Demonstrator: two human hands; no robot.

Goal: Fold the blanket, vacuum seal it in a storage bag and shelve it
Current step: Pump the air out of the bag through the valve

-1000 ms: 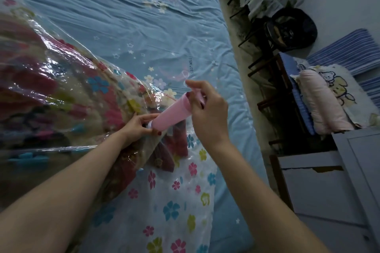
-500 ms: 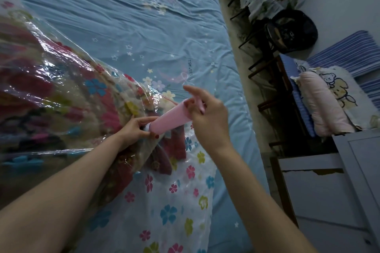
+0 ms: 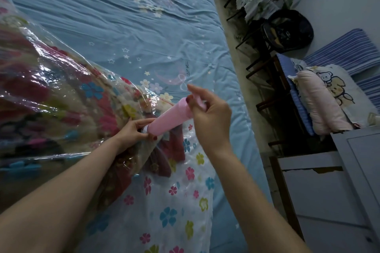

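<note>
Blue bedding [image 3: 127, 16] is covering the bed that fills most of the view, printed with small stars and flowers. On it, at about 9 o'clock, a clear storage bag [image 3: 51, 80] is lying with the flowered blanket [image 3: 37, 96] showing through its plastic. The left hand [image 3: 131, 131] is pinching the base of a pink hand pump [image 3: 168, 119] between thumb and curled fingers, right where the pump is meeting the bag's surface. The right hand [image 3: 209, 117] is curling its thumb and fingers round the pump's handle at the upper end, toward 1 o'clock from the left hand, with the forefinger sticking out straight. Both forearms are reaching in from 6 o'clock. At 3 o'clock, beside the bed, a pink pillow [image 3: 320, 100] is lying against a bear-print cushion [image 3: 339, 88], near a grey cabinet [image 3: 329, 181].
</note>
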